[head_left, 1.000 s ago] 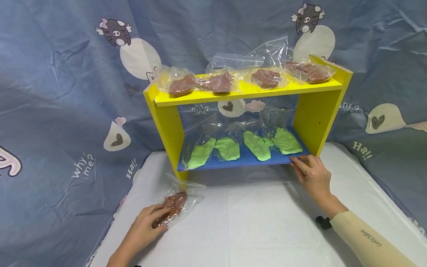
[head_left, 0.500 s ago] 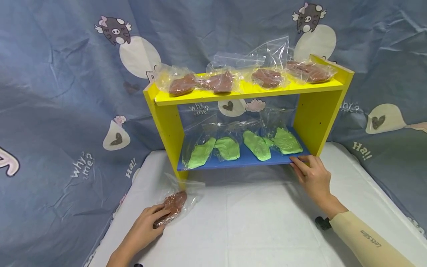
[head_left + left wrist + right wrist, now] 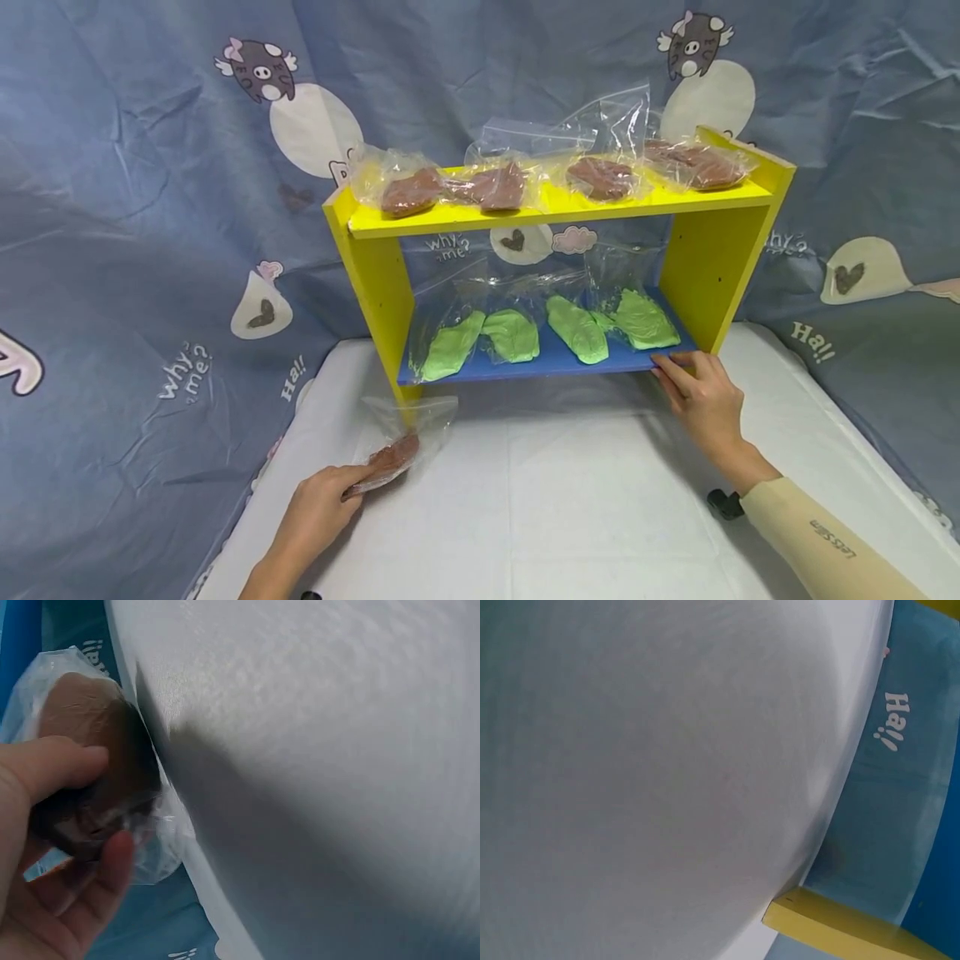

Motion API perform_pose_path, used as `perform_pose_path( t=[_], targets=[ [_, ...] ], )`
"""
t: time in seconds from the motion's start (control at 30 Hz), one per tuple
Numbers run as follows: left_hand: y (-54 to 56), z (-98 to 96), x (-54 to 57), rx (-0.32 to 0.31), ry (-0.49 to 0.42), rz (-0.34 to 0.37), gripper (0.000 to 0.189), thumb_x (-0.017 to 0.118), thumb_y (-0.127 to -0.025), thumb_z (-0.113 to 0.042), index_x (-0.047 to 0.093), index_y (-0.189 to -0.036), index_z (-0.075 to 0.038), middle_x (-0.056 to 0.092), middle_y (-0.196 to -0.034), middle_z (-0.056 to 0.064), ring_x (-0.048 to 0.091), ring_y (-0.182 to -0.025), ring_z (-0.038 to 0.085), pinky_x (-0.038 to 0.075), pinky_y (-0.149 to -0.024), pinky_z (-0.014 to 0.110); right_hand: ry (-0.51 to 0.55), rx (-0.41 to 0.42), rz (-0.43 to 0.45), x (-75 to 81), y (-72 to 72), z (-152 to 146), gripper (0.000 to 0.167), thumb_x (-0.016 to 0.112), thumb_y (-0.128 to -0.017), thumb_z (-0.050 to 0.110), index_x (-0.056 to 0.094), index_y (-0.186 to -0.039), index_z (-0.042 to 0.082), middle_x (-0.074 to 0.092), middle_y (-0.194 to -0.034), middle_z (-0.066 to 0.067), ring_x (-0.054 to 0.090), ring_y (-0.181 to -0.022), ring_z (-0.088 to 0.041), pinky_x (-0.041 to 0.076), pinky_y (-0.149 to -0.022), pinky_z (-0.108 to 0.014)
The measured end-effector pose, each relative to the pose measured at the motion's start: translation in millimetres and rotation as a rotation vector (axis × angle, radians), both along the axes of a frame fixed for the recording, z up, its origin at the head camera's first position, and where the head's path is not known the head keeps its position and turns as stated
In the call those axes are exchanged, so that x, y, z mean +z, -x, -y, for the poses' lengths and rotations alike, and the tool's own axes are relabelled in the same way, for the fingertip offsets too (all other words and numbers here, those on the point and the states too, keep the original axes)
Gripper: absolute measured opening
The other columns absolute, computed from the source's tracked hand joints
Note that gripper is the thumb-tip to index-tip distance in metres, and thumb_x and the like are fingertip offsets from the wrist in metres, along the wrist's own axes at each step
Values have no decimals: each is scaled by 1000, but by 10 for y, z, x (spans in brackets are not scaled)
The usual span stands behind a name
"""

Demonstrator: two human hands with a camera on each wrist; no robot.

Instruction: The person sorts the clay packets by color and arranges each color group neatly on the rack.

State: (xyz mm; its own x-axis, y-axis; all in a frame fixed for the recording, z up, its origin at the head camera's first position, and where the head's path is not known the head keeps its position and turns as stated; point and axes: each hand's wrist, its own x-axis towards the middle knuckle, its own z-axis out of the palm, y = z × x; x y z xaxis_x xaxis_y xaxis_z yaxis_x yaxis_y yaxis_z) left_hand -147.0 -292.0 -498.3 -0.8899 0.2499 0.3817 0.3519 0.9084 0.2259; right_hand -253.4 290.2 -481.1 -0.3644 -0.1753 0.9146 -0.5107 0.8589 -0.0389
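In the head view my left hand (image 3: 318, 508) grips a clear zip bag of brown clay (image 3: 396, 457) beside the shelf's left foot. The left wrist view shows the thumb over the bagged lump (image 3: 90, 720) and the fingers beneath it, with the bag tilted above the white cloth. My right hand (image 3: 705, 396) pinches the front edge of the blue lower board (image 3: 555, 362) near its right end. That hand is out of the right wrist view, which shows the white cloth and a yellow shelf leg (image 3: 847, 926).
On the yellow top board (image 3: 577, 212) lie several bags of brown clay (image 3: 501, 187). Several bags of green clay (image 3: 577, 329) rest on the blue board. A printed blue cloth (image 3: 150, 250) hangs behind the white-covered table (image 3: 585, 483).
My left hand has lifted and tilted the bag of brown clay, so its lump now shows more edge-on. The right hand keeps its place at the blue board.
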Motion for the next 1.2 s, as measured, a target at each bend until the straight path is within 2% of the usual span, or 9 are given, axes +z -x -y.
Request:
perform_pose_path(
  t=[0.23, 0.4, 0.53, 0.63, 0.83, 0.93, 1.07, 1.2],
  targets=[
    [-9, 20, 50, -74, -5, -256, 50, 88, -62, 3, 78, -106, -18, 73, -93, 0, 69, -83, 19, 57, -66, 42, -2, 1, 1, 1, -6, -1, 36, 87, -76, 10, 80, -111, 16, 67, -97, -11, 61, -85, -34, 49, -46, -47],
    [-28, -3, 152, -115, -20, -347, 49, 88, -62, 1, 76, -106, -17, 71, -92, -1, 67, -82, 17, 56, -62, 42, -1, -2, 3, 0, -9, -12, 35, 86, -77, 11, 80, -111, 16, 67, -98, -11, 61, -86, -34, 50, -48, -48],
    [-54, -51, 287, -164, -14, -380, 48, 88, -63, -1, 74, -107, -15, 70, -92, 0, 66, -81, 16, 56, -59, 40, -6, -3, 9, -5, -7, -24, 34, 86, -78, 12, 80, -111, 16, 67, -98, -11, 61, -86, -34, 50, -48, -48],
    [-80, -104, 453, -220, -13, -391, 45, 87, -65, -1, 74, -106, -13, 69, -91, -1, 64, -81, 15, 54, -57, 37, -7, -3, 9, -9, -4, -20, 34, 85, -79, 13, 80, -112, 16, 67, -98, -11, 61, -87, -35, 50, -47, -48],
    [-159, -228, 881, -335, -30, -423, 46, 83, -66, 0, 74, -109, -12, 71, -93, -5, 63, -82, 15, 53, -62, 36, -9, -3, 23, -26, -5, 3, 35, 85, -79, 12, 79, -112, 16, 66, -98, -11, 61, -87, -35, 50, -47, -48],
    [-196, -272, 1096, -375, -50, -487, 36, 74, -73, -5, 75, -109, -12, 71, -96, -6, 63, -83, 15, 52, -65, 34, -7, -1, 24, -30, -12, 13, 35, 86, -78, 11, 79, -112, 16, 66, -98, -11, 61, -87, -34, 50, -46, -47],
    [-226, -299, 1414, -388, -90, -597, 23, 65, -87, -20, 76, -105, -11, 72, -97, -3, 62, -81, 17, 48, -67, 32, -8, -2, 18, -23, -14, 15, 34, 85, -79, 12, 79, -112, 16, 66, -98, -11, 60, -85, -34, 49, -45, -47],
    [-233, -330, 1775, -384, -102, -695, 25, 61, -91, -23, 76, -100, -6, 72, -93, 3, 61, -77, 21, 46, -69, 35, -6, -3, 11, -2, -14, 9, 32, 84, -80, 13, 79, -112, 16, 66, -99, -11, 61, -85, -35, 49, -46, -48]
  ],
)
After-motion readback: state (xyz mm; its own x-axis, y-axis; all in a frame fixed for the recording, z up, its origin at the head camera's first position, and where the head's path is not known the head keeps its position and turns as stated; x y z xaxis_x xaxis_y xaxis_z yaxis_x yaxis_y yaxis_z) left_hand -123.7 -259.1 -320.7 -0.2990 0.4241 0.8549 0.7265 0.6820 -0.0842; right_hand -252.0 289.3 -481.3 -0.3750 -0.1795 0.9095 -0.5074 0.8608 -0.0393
